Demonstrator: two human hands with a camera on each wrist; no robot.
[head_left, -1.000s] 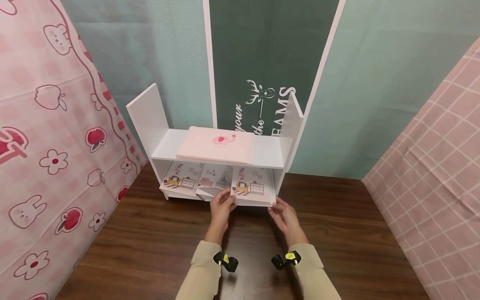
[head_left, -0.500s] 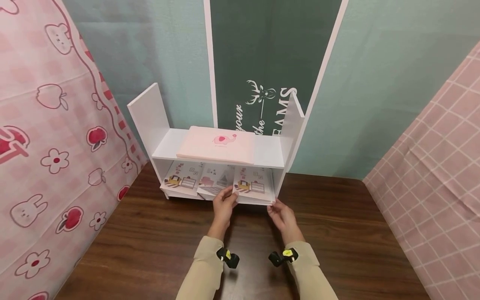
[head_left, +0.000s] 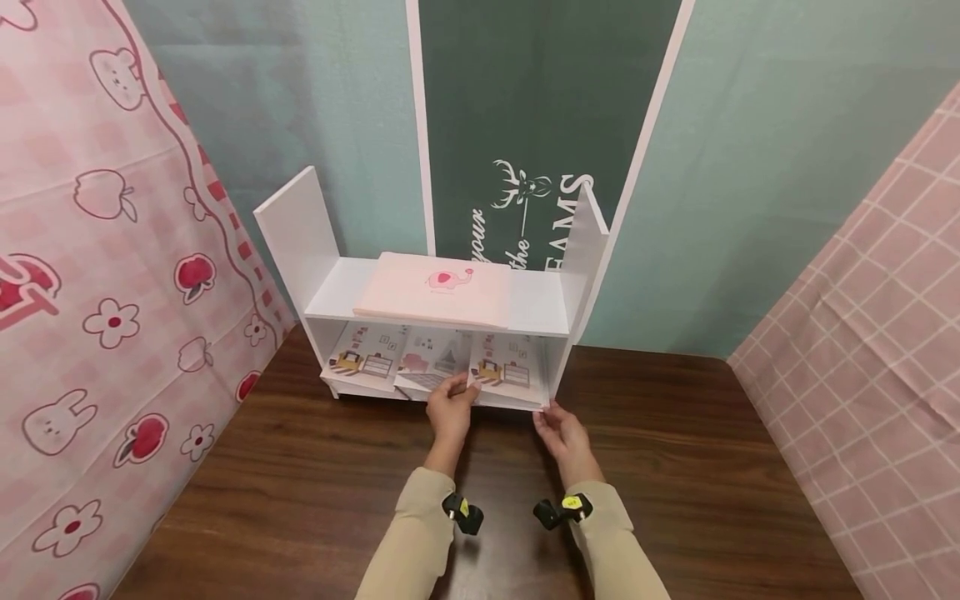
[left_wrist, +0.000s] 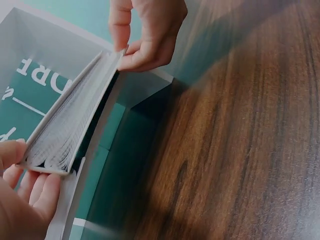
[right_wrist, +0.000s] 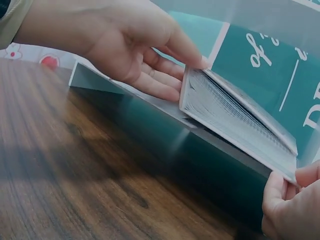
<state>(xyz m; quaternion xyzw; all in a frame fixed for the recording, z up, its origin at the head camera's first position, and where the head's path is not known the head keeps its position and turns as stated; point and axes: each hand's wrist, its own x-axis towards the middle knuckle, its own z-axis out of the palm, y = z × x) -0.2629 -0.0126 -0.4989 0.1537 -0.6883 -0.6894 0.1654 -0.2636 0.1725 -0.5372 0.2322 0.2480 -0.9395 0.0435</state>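
Note:
A thick book [head_left: 510, 375] with a furniture drawing on its cover lies at the right end of the white shelf's [head_left: 540, 312] lower level. My left hand [head_left: 448, 410] holds its left front corner, thumb on the top cover and fingers at the spine. At the opposite front corner, my right hand [head_left: 564, 433] pinches the bottom cover. Both wrist views show the fanned page edges [left_wrist: 75, 112] between the covers, and the top cover [right_wrist: 250, 107] stands slightly raised. A similar grey-and-pink book [head_left: 431, 362] lies just left of my left hand.
Another illustrated book [head_left: 360, 358] lies at the lower level's left end. On the upper level rests a flat pink item [head_left: 435, 292] with an elephant print. The shelf stands on a dark wooden table [head_left: 675, 467], with patterned cloths [head_left: 112, 275] at the sides and a green backdrop behind.
The right-hand book has shifted slightly to the right, and my left hand has moved right with it. My right hand stays at the same corner.

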